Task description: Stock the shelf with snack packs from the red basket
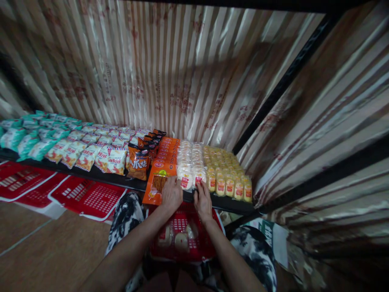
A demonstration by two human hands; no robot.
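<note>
Rows of round white cakes in clear wrappers with red labels lie on a black shelf (137,183). At the left edge of one front wrapped white cake (185,181) is my left hand (172,194), its fingers curled in against the cake and over part of an orange snack packet (154,194). My right hand (203,199) has its fingertips on the front wrapped white cake (199,178) to the right, thumb low by the shelf edge. A red basket (209,243) below my hands holds several wrapped white cakes (181,240).
Yellow wrapped cakes (230,187) stand in rows to the right. Leftward are orange-brown bags (138,161), white snack bags (111,158) and teal bags (39,149). Red baskets (100,198) lie beneath the shelf. A black diagonal post (273,93) and striped sheeting (182,73) border it.
</note>
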